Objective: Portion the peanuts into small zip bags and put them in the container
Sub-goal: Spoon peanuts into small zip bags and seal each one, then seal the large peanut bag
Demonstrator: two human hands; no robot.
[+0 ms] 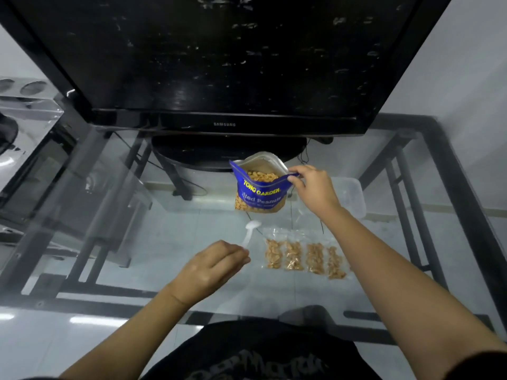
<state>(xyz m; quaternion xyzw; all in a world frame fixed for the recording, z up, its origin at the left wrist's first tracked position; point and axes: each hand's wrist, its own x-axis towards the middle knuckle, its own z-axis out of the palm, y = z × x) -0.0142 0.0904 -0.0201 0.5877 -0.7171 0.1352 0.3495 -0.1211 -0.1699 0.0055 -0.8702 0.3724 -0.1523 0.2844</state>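
Nearest the camera, the left hand (212, 266) is gripping the handle of a white plastic spoon (250, 232), its bowl pointing away over the glass table (170, 250). Just to its right, four small zip bags of peanuts (304, 257) are lying side by side on the glass. Beyond them, the right hand (312, 187) is pinching the open rim of a blue Tong Garden salted peanuts bag (259, 192), which is showing peanuts inside. A clear plastic container (354, 193) is sitting right of that hand. Farthest back, a black Samsung monitor (225, 78) is standing on the table.
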